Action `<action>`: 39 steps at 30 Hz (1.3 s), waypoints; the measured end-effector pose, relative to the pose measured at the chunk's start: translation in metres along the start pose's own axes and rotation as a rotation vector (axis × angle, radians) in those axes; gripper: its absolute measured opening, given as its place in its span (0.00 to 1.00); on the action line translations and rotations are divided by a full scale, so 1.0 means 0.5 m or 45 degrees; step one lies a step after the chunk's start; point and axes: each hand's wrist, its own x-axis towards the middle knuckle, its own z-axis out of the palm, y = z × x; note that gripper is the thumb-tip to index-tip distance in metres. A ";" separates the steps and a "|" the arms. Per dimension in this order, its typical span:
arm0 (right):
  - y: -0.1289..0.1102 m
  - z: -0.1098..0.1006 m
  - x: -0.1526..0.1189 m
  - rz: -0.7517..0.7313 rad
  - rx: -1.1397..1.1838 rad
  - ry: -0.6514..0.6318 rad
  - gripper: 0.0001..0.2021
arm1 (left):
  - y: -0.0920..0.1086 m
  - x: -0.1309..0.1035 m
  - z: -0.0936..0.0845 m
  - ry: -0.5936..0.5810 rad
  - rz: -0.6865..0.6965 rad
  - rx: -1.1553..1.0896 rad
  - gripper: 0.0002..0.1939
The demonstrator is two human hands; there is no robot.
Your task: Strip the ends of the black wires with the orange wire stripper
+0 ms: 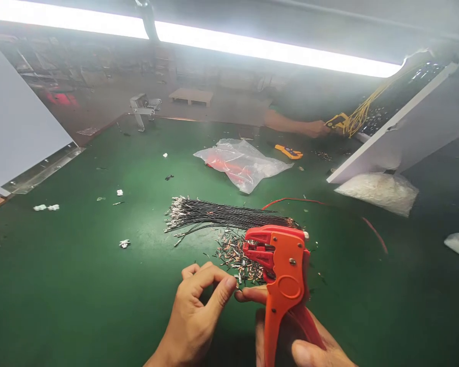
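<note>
My right hand [309, 351] grips an orange and red wire stripper [288, 270] by its handles; the tool stands upright, jaws pointing left. The right index finger reaches out under the jaws to the fingertips of my left hand [197, 306]. That left hand is closed in a pinch, thumb against index finger. A tiny dark and pale bit shows at the fingertips, too small to name. Behind the tool lies a bundle of black wires [222, 213] with metal terminals at the left ends. Between bundle and hands is a heap of short wire scraps [239, 257], partly hidden by the stripper.
A clear plastic bag [245, 165] with something red lies behind the wires. Past it are a yellow-orange tool [288, 152] and another person's arm [294, 124]. A filled bag [378, 191] sits at right, beside a white panel [398, 122]. White connectors [124, 244] are scattered at left.
</note>
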 end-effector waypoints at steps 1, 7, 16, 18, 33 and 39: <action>0.002 -0.002 0.001 0.002 0.004 -0.009 0.34 | 0.002 -0.001 0.000 0.026 -0.001 -0.021 0.20; 0.016 -0.004 0.016 0.006 0.198 -0.143 0.29 | 0.026 0.002 -0.013 0.409 -0.018 -0.263 0.18; 0.046 -0.002 0.042 0.341 0.258 -0.246 0.39 | 0.044 0.023 -0.026 0.131 -0.254 -0.867 0.23; 0.081 -0.006 0.050 0.328 0.284 -0.248 0.41 | 0.046 0.023 -0.024 0.072 -0.313 -0.963 0.22; 0.151 -0.021 0.068 0.410 0.272 -0.189 0.40 | 0.050 0.017 -0.024 0.032 -0.422 -1.131 0.18; 0.070 -0.021 0.060 0.414 0.176 -0.246 0.26 | 0.063 0.011 -0.021 0.011 -0.455 -1.116 0.17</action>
